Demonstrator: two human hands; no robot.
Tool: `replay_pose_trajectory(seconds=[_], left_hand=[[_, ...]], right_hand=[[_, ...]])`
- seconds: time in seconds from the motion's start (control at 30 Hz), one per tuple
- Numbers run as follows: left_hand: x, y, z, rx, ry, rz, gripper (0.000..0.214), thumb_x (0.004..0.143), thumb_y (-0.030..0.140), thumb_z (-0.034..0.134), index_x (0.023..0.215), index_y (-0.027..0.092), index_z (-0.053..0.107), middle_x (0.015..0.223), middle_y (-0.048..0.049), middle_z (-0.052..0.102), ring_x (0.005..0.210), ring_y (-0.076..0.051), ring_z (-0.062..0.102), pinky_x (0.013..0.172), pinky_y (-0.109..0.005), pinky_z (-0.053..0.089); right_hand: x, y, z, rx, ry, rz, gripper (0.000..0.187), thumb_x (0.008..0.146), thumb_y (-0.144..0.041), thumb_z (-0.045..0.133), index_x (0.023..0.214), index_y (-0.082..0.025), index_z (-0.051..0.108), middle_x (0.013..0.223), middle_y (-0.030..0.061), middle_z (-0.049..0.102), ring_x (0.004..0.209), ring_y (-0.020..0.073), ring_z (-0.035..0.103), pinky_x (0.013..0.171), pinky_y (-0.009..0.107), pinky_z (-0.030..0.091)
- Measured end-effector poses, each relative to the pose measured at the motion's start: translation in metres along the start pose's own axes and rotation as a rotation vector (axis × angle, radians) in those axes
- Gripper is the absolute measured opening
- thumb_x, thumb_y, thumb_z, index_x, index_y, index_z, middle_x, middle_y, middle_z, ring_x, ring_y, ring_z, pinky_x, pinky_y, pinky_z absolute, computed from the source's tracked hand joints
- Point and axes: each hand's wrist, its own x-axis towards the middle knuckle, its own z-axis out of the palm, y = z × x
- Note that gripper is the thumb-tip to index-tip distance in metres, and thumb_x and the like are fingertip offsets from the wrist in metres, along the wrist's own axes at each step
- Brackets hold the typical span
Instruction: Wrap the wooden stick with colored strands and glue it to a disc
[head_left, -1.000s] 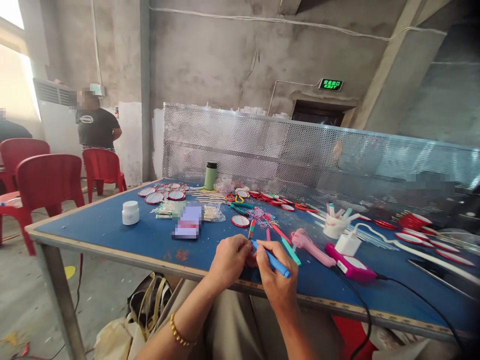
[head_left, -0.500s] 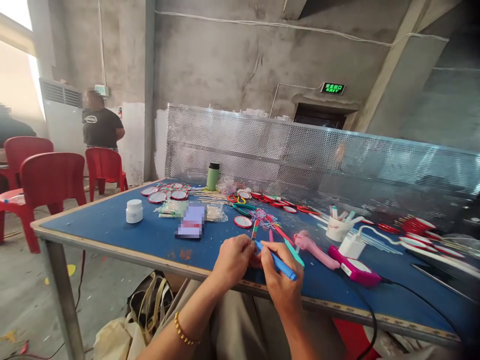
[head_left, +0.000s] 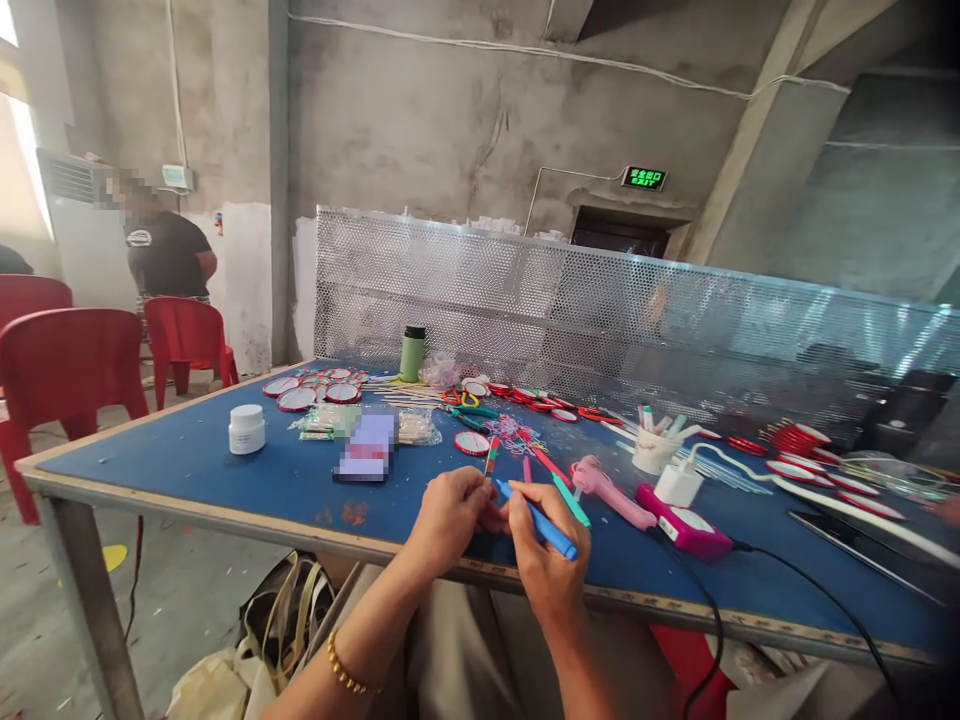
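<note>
Just above the table's near edge, my left hand [head_left: 450, 510] pinches a short flat stick [head_left: 492, 455] with red and green bands, its lower part hidden by the fingers. My right hand [head_left: 551, 545] grips a blue marker pen [head_left: 553, 532] like a writing tool, its tip close to the stick. Beyond the hands lies a round red-rimmed disc [head_left: 472, 443], beside a tangle of coloured strings [head_left: 517, 432]. A teal pen [head_left: 572, 500] and a pink glue gun [head_left: 611, 492] rest right of my right hand.
The blue table [head_left: 187, 485] also bears a white jar [head_left: 247, 430], a phone [head_left: 366, 447], a green bottle [head_left: 412, 354], pliers [head_left: 472, 415], a cup of pens [head_left: 654, 450] and a magenta box with cords [head_left: 682, 525]. A perforated metal screen [head_left: 480, 300] closes the far side.
The whole view has shifted, so the table and hands appear slightly further left. Both hands keep their hold on the stick and the marker pen; the person at the back left has turned a little.
</note>
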Motion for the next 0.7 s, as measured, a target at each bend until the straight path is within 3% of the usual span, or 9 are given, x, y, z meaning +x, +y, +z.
replay_pose_trajectory(seconds=[0.23,0.43,0.6,0.7], left_hand=[[0.005,0.002,-0.004,-0.208,-0.009,-0.126,0.034,0.081,0.048,0.059,0.088,0.015,0.057,0.071,-0.0048,0.071,0.044,-0.011,0.063,0.039,-0.016,0.039],[0.003,0.006,-0.003,-0.216,-0.001,-0.087,0.043,0.080,0.058,0.059,0.091,0.016,0.055,0.067,-0.0021,0.069,0.035,-0.008,0.056,0.032,-0.014,0.028],[-0.013,0.005,0.003,-0.229,0.067,-0.062,0.037,0.086,0.054,0.050,0.089,0.017,0.053,0.062,0.0014,0.064,0.030,-0.006,0.046,0.032,-0.015,0.025],[-0.021,0.003,0.002,-0.223,0.100,-0.019,0.033,0.086,0.048,0.052,0.095,0.016,0.056,0.068,0.0014,0.065,0.034,-0.005,0.049,0.035,-0.016,0.029]], right_hand=[[0.000,-0.002,-0.002,-0.005,0.010,-0.025,0.014,0.094,-0.025,0.055,0.088,-0.019,0.066,0.068,0.0002,0.070,0.056,0.0132,0.067,0.056,0.023,0.055],[-0.001,0.000,-0.003,0.073,0.013,0.046,0.014,0.093,-0.027,0.056,0.088,-0.018,0.066,0.073,0.0015,0.072,0.055,0.0131,0.067,0.052,0.023,0.055],[-0.002,-0.003,-0.008,0.178,0.037,0.129,0.015,0.094,-0.028,0.057,0.093,-0.018,0.068,0.067,-0.0004,0.068,0.052,0.0120,0.065,0.050,0.022,0.055],[-0.002,-0.007,-0.010,0.208,0.060,0.146,0.014,0.094,-0.027,0.057,0.094,-0.018,0.068,0.067,-0.0012,0.068,0.052,0.0107,0.063,0.050,0.021,0.054]])
